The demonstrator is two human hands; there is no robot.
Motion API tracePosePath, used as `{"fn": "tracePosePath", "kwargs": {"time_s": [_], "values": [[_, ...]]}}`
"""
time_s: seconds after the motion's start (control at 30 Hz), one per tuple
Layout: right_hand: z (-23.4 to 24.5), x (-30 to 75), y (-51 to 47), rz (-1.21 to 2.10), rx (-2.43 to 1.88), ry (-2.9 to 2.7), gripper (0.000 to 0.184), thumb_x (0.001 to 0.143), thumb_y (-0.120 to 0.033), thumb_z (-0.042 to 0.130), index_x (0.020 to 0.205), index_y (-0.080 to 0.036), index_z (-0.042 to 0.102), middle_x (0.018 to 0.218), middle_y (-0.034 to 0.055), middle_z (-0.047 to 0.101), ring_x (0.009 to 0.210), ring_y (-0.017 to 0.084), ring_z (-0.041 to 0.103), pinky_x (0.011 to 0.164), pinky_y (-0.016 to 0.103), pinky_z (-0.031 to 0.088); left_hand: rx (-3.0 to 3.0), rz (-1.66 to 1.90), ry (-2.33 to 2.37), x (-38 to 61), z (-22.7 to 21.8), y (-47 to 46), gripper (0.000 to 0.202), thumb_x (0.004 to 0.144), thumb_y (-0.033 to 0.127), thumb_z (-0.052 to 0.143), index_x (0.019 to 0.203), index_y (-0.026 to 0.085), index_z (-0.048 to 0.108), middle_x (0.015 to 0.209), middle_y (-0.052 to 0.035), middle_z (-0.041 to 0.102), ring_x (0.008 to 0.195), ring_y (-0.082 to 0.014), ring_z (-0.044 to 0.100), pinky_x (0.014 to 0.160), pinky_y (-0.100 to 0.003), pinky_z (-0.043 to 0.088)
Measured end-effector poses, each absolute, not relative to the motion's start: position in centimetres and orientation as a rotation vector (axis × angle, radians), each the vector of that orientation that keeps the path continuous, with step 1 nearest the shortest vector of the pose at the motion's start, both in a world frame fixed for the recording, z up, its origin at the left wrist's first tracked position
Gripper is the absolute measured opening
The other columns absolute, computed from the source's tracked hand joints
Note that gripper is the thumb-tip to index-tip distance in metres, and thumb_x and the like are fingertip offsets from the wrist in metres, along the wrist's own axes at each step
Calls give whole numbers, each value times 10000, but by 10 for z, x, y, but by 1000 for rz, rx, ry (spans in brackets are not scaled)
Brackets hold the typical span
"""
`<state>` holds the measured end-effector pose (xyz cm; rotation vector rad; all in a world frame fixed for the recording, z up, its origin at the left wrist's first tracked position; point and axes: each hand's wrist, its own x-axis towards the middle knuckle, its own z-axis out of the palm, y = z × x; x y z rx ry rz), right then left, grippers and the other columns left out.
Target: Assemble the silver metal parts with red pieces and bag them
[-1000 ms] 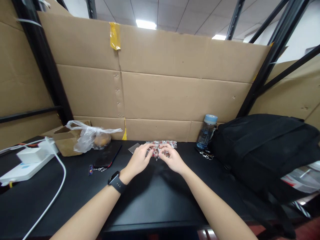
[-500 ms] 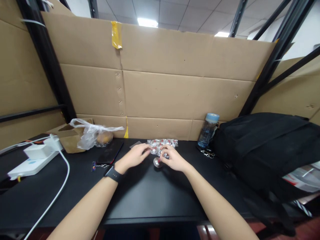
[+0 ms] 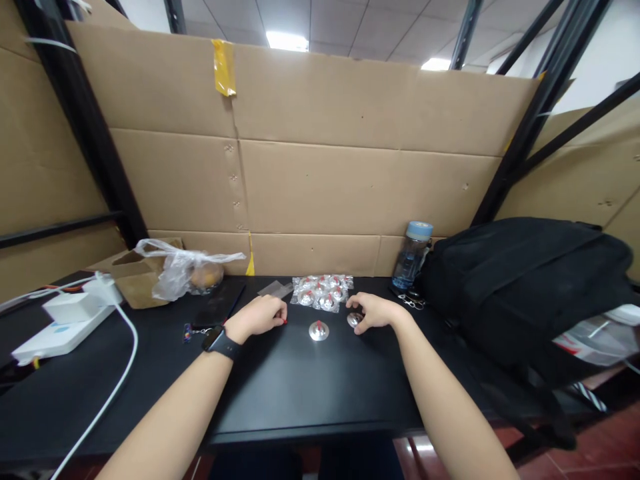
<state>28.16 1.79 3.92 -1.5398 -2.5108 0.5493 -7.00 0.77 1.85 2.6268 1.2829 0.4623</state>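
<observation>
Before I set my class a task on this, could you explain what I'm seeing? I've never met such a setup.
There is no machine here: these are a person's bare hands, seen from a camera worn on the head, looking forward and down. On the black table, a silvery disc with red on top lies between them; similar discs in clear wrapping lie behind. At the left hand's fingertips is something red, too small to name. The right hand reaches around another disc; whether it grips is unclear.

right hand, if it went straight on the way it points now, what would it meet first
The right hand would probably meet the shiny silver disc at its grip first; whether they already touch is hard to tell here.
</observation>
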Motion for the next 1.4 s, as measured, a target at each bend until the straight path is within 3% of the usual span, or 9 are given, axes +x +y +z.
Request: {"fn": "tracePosePath", "kwargs": {"time_s": [0.2,0.33,0.57,0.8,1.0,1.27,1.4], "values": [[31,284,25,683,-1568,-2504,450,498,-231,863,924,-209,720,837,-13,675,689,142,603,608,220,437,2629,746,1248,-48,26,-3,34,854,241,639,838,245,669,856,-1,730,839,-198,674,810,-298,423],[29,280,24,704,-1541,-2507,451,519,-170,803,957,-206,700,807,-31,636,663,119,577,574,198,417,2619,849,1310,-35,33,-11,48,839,248,672,792,242,665,859,12,730,874,-200,656,865,-328,374],[34,276,18,630,-1456,-2524,580,496,-149,811,1068,-190,726,1026,37,652,754,149,620,688,234,493,2497,965,1366,-27,35,-13,123,818,360,737,917,287,741,887,0,766,943,-221,654,888,-356,317],[40,274,14,594,-1402,-2633,608,514,-161,809,1117,-206,749,1100,61,686,915,227,660,809,268,509,2434,1058,1385,-25,34,-16,143,840,447,708,850,321,776,926,6,769,942,-226,651,891,-366,306],[42,273,12,552,-1388,-2668,742,465,-96,796,1193,-221,719,1164,73,657,996,254,642,869,285,500,2431,1063,1384,-22,34,-15,165,877,431,666,879,306,774,994,-7,767,1002,-234,639,901,-370,331],[47,264,6,486,-1292,-2640,494,505,-96,781,981,-228,782,891,24,724,788,206,655,740,264,494,2358,1133,1403,-23,37,-16,143,864,403,682,880,282,758,953,-6,759,955,-218,665,884,-340,409],[58,257,-1,476,-1048,-2450,466,624,-195,775,1087,-241,747,970,33,706,806,192,644,759,287,505,2348,1139,1385,-22,38,-17,163,873,413,664,869,280,758,960,-9,755,968,-220,655,925,-362,416]]}}
